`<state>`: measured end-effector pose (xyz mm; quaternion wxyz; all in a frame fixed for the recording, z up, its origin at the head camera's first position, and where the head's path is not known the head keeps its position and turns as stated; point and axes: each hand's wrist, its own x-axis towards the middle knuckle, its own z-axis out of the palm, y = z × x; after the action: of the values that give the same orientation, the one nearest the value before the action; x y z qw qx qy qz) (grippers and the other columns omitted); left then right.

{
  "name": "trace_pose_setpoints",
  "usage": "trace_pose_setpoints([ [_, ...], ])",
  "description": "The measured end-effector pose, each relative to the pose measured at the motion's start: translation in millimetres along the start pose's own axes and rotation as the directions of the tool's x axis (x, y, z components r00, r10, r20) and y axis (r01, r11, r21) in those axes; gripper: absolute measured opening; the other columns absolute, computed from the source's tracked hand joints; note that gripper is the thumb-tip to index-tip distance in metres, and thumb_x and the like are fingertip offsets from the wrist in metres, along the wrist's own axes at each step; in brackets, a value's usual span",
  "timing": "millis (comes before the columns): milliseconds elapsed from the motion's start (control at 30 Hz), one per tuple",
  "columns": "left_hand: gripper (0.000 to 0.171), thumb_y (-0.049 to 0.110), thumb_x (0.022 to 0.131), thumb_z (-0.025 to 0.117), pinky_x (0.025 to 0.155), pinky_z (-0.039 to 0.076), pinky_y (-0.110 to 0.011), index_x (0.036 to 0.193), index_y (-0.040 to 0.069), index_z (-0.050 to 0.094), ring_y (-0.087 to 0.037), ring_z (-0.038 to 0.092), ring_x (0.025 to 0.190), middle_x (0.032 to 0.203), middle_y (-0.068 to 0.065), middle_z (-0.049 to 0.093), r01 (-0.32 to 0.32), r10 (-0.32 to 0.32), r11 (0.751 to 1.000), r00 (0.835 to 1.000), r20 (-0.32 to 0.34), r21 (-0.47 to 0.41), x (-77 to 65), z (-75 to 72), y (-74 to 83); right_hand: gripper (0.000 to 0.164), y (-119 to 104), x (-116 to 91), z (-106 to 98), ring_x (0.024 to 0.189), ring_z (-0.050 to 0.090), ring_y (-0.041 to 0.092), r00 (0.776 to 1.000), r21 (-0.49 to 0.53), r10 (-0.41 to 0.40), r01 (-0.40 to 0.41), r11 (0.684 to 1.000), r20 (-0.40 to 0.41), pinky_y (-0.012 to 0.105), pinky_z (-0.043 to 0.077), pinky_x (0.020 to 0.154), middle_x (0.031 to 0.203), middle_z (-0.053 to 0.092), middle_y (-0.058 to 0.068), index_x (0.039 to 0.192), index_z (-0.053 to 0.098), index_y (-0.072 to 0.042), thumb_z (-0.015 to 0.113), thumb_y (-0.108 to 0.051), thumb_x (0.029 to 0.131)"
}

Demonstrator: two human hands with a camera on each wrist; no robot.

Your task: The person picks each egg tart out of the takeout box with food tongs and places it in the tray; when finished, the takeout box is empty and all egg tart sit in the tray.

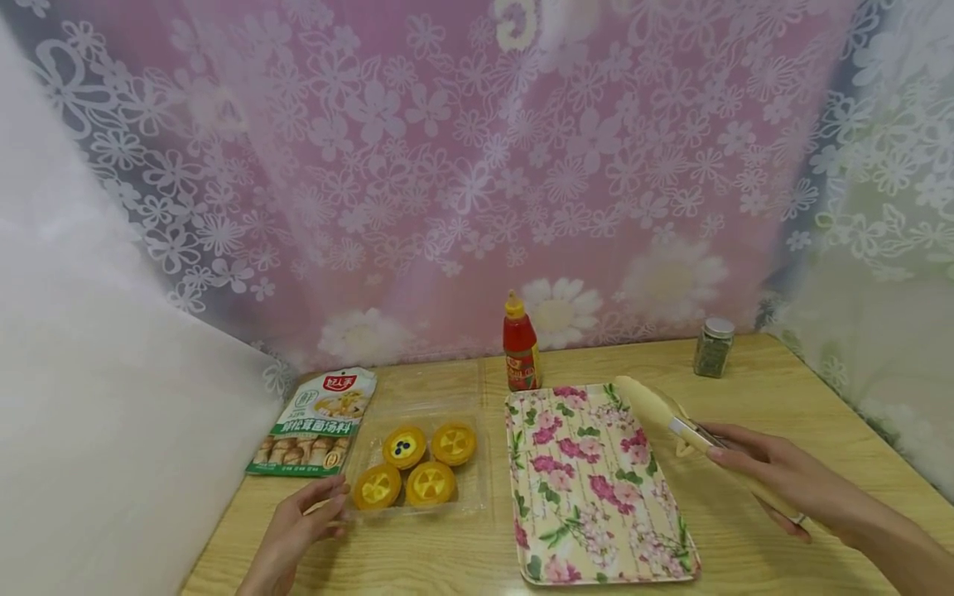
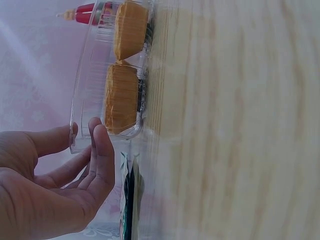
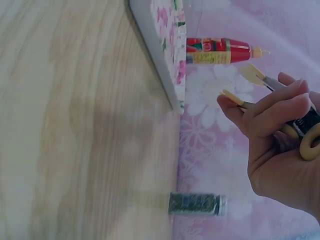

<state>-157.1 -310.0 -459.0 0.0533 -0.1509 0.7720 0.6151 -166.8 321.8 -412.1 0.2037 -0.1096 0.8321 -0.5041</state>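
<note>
My left hand [image 1: 301,517] pinches the near left corner of a clear plastic container [image 1: 471,492] between thumb and fingers. In it sit several egg tarts [image 1: 430,483], one with dark dots on top. The left wrist view has the container's rim between my thumb and fingertips, beside the tarts' orange sides [image 2: 121,97]. At the right, my right hand [image 1: 778,472] holds cream-coloured tongs [image 1: 647,403] with metal arms. Their tips point away from me, over the far right edge of a floral tray [image 1: 581,497]. In the right wrist view the tongs' tips [image 3: 251,75] stand apart with nothing between them.
A red sauce bottle [image 1: 521,348] with a yellow cap stands behind the tray. Further right is a small jar [image 1: 713,348] of dried herbs. A green and white food packet [image 1: 313,422] lies left of the container. A flowered curtain [image 1: 447,182] hangs behind the table.
</note>
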Motion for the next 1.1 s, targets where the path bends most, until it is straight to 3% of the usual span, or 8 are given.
trace_pose_setpoints([
  [167, 0.047, 0.014, 0.105, 0.063, 0.079, 0.064, -0.043, 0.148, -0.004, 0.053, -0.029, 0.070, 0.096, 0.141, -0.025, 0.059, -0.008, 0.008, 1.000, 1.000, -0.002, 0.001, 0.8, 0.6, 1.7, 0.062, -18.1, 5.9, 9.0, 0.051, 0.042, 0.053, 0.993, 0.069, -0.060, 0.053, 0.996, 0.105, 0.051, 0.056, 0.044, 0.158, 0.028, 0.041, 0.164, 0.019, 0.003, 0.036, -0.032, 0.116],
  [233, 0.047, 0.013, 0.106, 0.063, 0.079, 0.064, -0.043, 0.148, -0.004, 0.053, -0.029, 0.070, 0.096, 0.142, -0.025, 0.059, -0.007, 0.007, 1.000, 1.000, -0.004, 0.002, 0.4, 0.8, 2.3, 0.063, -24.6, 9.2, 13.1, 0.044, 0.023, 0.056, 0.987, 0.114, -0.080, 0.065, 0.991, 0.136, 0.052, 0.049, 0.033, 0.159, 0.025, 0.043, 0.164, 0.018, 0.003, 0.035, -0.033, 0.116],
  [400, 0.047, 0.014, 0.105, 0.063, 0.080, 0.064, -0.043, 0.148, -0.004, 0.053, -0.028, 0.070, 0.095, 0.142, -0.026, 0.058, -0.013, 0.013, 1.000, 1.000, -0.006, -0.001, 0.2, 1.4, 3.8, 0.062, -40.8, 21.2, 23.2, 0.031, 0.028, 0.032, 0.983, 0.109, -0.108, 0.092, 0.990, 0.147, 0.047, 0.045, 0.028, 0.159, 0.029, 0.041, 0.164, 0.024, 0.000, 0.038, -0.036, 0.115],
  [600, 0.048, 0.015, 0.106, 0.063, 0.080, 0.064, -0.043, 0.148, -0.003, 0.053, -0.028, 0.070, 0.096, 0.142, -0.026, 0.058, -0.018, 0.018, 1.000, 1.000, 0.002, -0.003, 0.9, 0.5, 5.5, 0.063, -57.0, 39.2, 33.7, 0.032, 0.027, 0.026, 0.965, 0.137, -0.156, 0.129, 0.982, 0.211, 0.040, 0.042, 0.026, 0.150, 0.048, 0.034, 0.163, 0.023, 0.005, 0.038, -0.035, 0.116],
  [733, 0.048, 0.016, 0.106, 0.063, 0.081, 0.065, -0.043, 0.148, -0.003, 0.053, -0.028, 0.071, 0.095, 0.143, -0.026, 0.058, -0.018, 0.018, 1.000, 1.000, -0.003, 0.000, 1.3, -0.1, 6.3, 0.067, -67.0, 54.6, 40.3, 0.032, 0.030, 0.018, 0.955, 0.174, -0.165, 0.124, 0.977, 0.248, 0.034, 0.039, 0.027, 0.093, 0.071, 0.017, 0.161, 0.025, 0.009, 0.038, -0.038, 0.115],
  [833, 0.047, 0.016, 0.106, 0.063, 0.082, 0.065, -0.043, 0.148, -0.003, 0.053, -0.027, 0.071, 0.095, 0.144, -0.027, 0.057, -0.018, 0.018, 1.000, 1.000, -0.002, 0.004, 1.5, 0.3, 6.3, 0.064, -73.4, 64.6, 43.6, 0.032, 0.031, 0.011, 0.943, 0.206, -0.185, 0.130, 0.970, 0.275, 0.032, 0.036, 0.027, 0.056, 0.051, 0.000, 0.154, 0.038, 0.011, 0.037, -0.039, 0.115],
  [967, 0.047, 0.015, 0.106, 0.062, 0.082, 0.064, -0.043, 0.149, -0.003, 0.053, -0.028, 0.071, 0.096, 0.144, -0.027, 0.056, -0.009, 0.009, 1.000, 1.000, -0.006, 0.005, 1.2, 1.3, 3.9, 0.060, -78.3, 75.1, 47.8, 0.033, 0.032, 0.006, 0.933, 0.237, -0.198, 0.128, 0.963, 0.299, 0.027, 0.036, 0.030, 0.049, 0.048, -0.004, 0.149, 0.048, 0.009, 0.036, -0.039, 0.115],
  [1100, 0.047, 0.014, 0.106, 0.062, 0.083, 0.064, -0.044, 0.149, -0.003, 0.053, -0.028, 0.071, 0.096, 0.145, -0.028, 0.056, -0.003, 0.003, 1.000, 1.000, -0.013, 0.004, -0.7, 1.9, -0.1, 0.065, -81.9, 82.7, 55.4, 0.033, 0.034, 0.004, 0.939, 0.243, -0.164, 0.090, 0.966, 0.302, 0.021, 0.037, 0.034, 0.049, 0.048, -0.004, 0.156, 0.037, 0.008, 0.041, -0.041, 0.114],
])
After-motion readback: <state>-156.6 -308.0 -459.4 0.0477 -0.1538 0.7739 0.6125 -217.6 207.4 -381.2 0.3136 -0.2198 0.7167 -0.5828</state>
